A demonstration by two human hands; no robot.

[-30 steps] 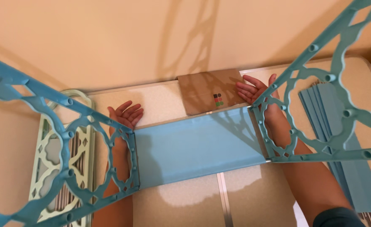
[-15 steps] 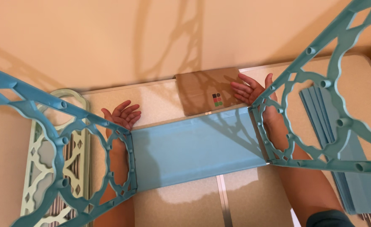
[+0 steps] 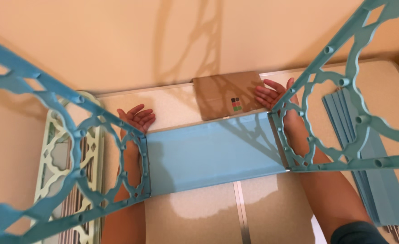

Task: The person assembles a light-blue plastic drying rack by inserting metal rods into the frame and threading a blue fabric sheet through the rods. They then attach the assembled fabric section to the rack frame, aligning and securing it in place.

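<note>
The blue shelf panel [image 3: 213, 151] lay across the floor [image 3: 271, 212], spanning two blue openwork side frames [image 3: 127, 167] standing at its left and right ends. Since a moment earlier both frames had tipped slightly and the left hand [image 3: 138, 118] had shifted a little. The left hand and the right hand [image 3: 274, 94] were spread flat-fingered outside the frames, gripping nothing. A cardboard piece [image 3: 226, 96] lay far, pale green frames [image 3: 68, 153] left, spare blue panels [image 3: 375, 162] right.
</note>
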